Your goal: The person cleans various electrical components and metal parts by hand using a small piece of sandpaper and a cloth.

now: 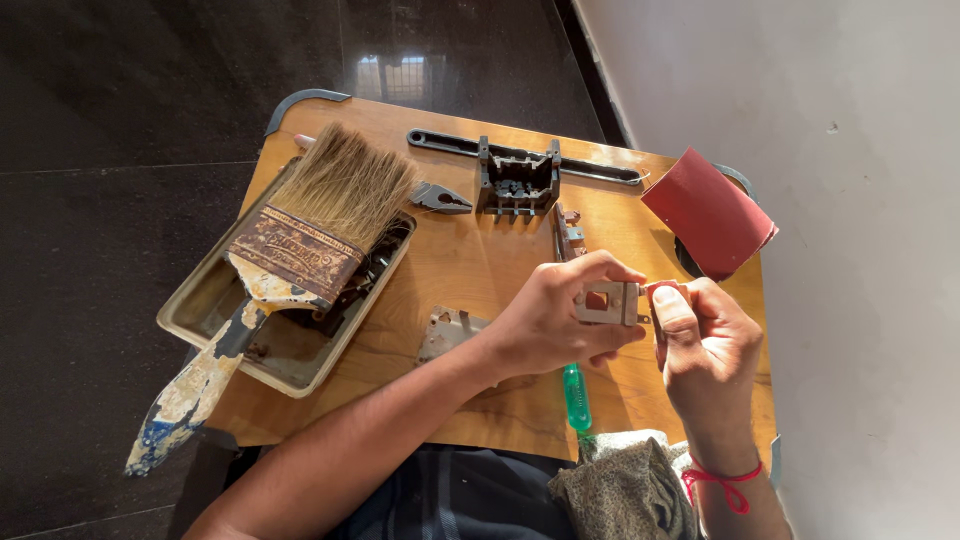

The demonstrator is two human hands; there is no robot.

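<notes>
While fingers of the left hand (555, 320) pinch a small square metal part (606, 303) above the table (470, 270), the right hand (705, 345) curls closed on a red scrap (664, 289) touching its three o'clock edge; brush (290, 260) and tray (195, 310) lie at nine o'clock.

Small table (450, 270): varnished wood, smooth, warm sheen. Tray (200, 300): dull metal, stained and scuffed. Wide brush (300, 250): coarse pale bristles, rusted metal ferrule, wooden handle with flaking paint (blue and white patches). Sheet of sandpaper (710, 210): reddish, matt, gritty. Left hand (550, 320) held a small grey metal plate (607, 303), matt and worn. Screwdriver handle (576, 397): translucent green plastic, glossy. Floor (150, 100): dark polished stone, reflective.
</notes>
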